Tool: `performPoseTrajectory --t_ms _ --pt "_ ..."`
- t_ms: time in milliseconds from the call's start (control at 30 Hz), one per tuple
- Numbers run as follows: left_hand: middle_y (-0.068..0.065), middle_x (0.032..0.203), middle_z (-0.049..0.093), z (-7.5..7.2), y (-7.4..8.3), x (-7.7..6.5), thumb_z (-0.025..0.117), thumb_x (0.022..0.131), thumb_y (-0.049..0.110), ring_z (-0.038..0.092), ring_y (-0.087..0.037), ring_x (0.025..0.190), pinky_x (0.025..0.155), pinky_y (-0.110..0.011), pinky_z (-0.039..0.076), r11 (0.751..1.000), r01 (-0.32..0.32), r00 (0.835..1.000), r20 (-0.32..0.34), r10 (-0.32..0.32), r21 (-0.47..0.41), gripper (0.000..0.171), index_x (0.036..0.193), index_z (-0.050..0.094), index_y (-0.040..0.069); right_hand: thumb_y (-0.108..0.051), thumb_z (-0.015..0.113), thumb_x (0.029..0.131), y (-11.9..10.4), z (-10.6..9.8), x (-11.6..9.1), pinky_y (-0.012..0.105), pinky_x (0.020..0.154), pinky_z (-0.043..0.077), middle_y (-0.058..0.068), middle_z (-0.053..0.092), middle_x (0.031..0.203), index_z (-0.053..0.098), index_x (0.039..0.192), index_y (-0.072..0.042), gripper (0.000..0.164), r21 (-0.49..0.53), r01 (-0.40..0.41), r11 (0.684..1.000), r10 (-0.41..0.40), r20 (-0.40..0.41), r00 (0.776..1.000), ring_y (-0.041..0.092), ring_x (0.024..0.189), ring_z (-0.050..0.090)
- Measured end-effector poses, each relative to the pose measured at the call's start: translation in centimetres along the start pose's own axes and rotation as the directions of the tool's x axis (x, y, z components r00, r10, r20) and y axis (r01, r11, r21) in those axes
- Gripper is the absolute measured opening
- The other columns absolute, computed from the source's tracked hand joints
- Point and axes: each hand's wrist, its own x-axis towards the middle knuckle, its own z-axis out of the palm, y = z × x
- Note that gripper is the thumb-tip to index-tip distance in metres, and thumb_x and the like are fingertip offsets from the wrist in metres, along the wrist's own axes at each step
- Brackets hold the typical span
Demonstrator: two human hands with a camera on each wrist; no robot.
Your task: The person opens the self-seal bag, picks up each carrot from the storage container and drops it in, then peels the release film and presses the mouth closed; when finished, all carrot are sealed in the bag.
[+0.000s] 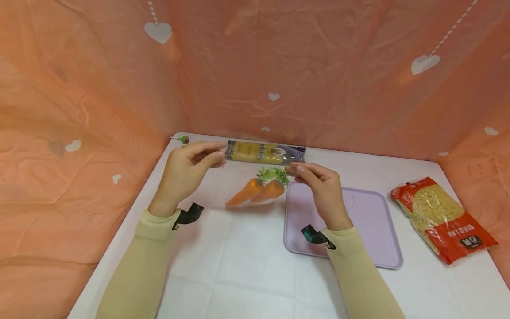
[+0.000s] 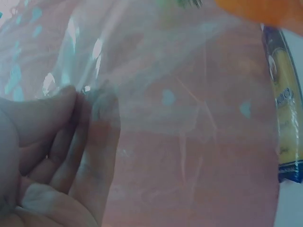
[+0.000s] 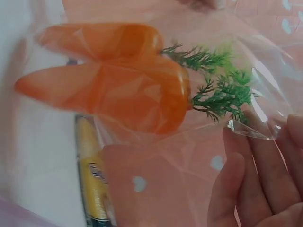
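Observation:
A clear plastic bag point(image 2: 156, 71) is stretched between the two hands above the table. Inside it lie two orange carrots point(image 1: 247, 192) with feathery green tops point(image 3: 222, 94), tips toward the lower left in the head view. The left hand point(image 1: 183, 173) pinches the bag's left edge between thumb and fingers; creases fan out from that grip in the left wrist view. By the green tops, the right hand point(image 1: 324, 190) pinches the bag's upper right corner. In the right wrist view the film wrinkles and shines around the right fingers point(image 3: 262, 175).
A long yellow-and-blue pasta packet point(image 1: 255, 153) lies at the back edge. Under the right forearm sits a lilac tray point(image 1: 374, 230). A red pasta bag point(image 1: 450, 226) lies far right, and a small green-and-red ball on a stick point(image 1: 184, 139) at back left. Orange cloth point(image 1: 318, 66) encloses the table.

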Motion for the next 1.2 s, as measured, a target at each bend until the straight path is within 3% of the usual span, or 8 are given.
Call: performPoseTrajectory --t_ms 133,300,533,767,867,1033,1200 --pt "-0.008 0.094 0.078 -0.6 -0.5 0.3 0.074 0.093 0.021 0.076 -0.018 0.084 0.079 -0.030 0.063 0.996 0.072 0.997 0.023 -0.071 -0.048 0.019 0.110 0.078 0.015 -0.030 0.068 0.097 -1.1 -0.1 -0.4 0.031 0.089 0.057 0.004 0.079 0.104 0.077 0.114 -0.007 0.029 -0.114 0.062 0.991 -0.068 -0.050 0.996 0.020 0.104 0.072" --pt "-0.010 0.089 0.077 -0.6 -0.7 0.4 0.076 0.091 0.020 0.076 -0.020 0.079 0.076 -0.031 0.063 0.997 0.057 0.998 0.033 -0.055 -0.047 0.015 0.104 0.078 0.014 -0.031 0.068 0.098 -1.8 0.0 -0.6 0.029 0.085 0.059 0.005 0.079 0.095 0.078 0.110 -0.011 0.026 -0.188 0.096 0.977 -0.116 -0.098 0.988 0.020 0.095 0.073" --pt "-0.006 0.094 0.076 -0.1 -1.4 0.7 0.073 0.094 0.024 0.075 -0.024 0.082 0.076 -0.029 0.063 0.998 0.065 0.990 0.121 -0.067 0.020 0.012 0.104 0.076 0.017 -0.031 0.067 0.098 -1.7 -0.2 -0.4 0.031 0.086 0.059 0.005 0.079 0.098 0.078 0.110 -0.010 0.027 -0.175 0.052 0.983 -0.065 -0.070 0.995 0.023 0.096 0.073" --pt "-0.002 0.094 0.075 0.0 -2.1 0.8 0.073 0.094 0.024 0.074 -0.020 0.081 0.076 -0.029 0.063 0.997 0.076 0.990 0.120 -0.080 0.032 0.012 0.105 0.076 0.018 -0.029 0.068 0.098 -1.5 -0.5 -0.2 0.029 0.083 0.059 0.004 0.079 0.097 0.077 0.112 -0.009 0.027 -0.178 0.064 0.982 -0.076 -0.063 0.995 0.021 0.093 0.074" --pt "0.000 0.094 0.075 0.0 -2.4 0.9 0.074 0.094 0.026 0.073 -0.025 0.083 0.076 -0.031 0.063 0.998 0.068 0.988 0.140 -0.069 0.011 0.013 0.105 0.076 0.021 -0.026 0.069 0.097 -1.5 -0.6 -0.3 0.029 0.086 0.059 0.004 0.079 0.099 0.076 0.114 -0.009 0.025 -0.165 0.080 0.983 -0.091 -0.059 0.994 0.021 0.095 0.074" --pt "0.001 0.096 0.075 -0.1 -2.7 1.0 0.075 0.093 0.024 0.073 -0.024 0.083 0.076 -0.032 0.063 0.998 0.046 0.984 0.177 -0.038 -0.040 0.013 0.105 0.076 0.024 -0.018 0.070 0.096 -1.3 -1.0 -0.2 0.028 0.088 0.059 0.003 0.078 0.098 0.073 0.114 0.000 0.026 -0.105 0.117 0.988 -0.124 -0.060 0.991 0.020 0.096 0.074" --pt "-0.005 0.098 0.076 -0.4 -2.9 0.9 0.074 0.091 0.011 0.072 -0.026 0.082 0.076 -0.032 0.063 0.996 0.001 0.982 0.189 0.017 -0.095 0.017 0.107 0.078 0.017 -0.010 0.069 0.095 -0.9 -1.2 0.0 0.025 0.081 0.058 0.002 0.078 0.099 0.071 0.116 0.006 0.026 -0.024 0.155 0.988 -0.156 -0.026 0.987 0.020 0.092 0.074"
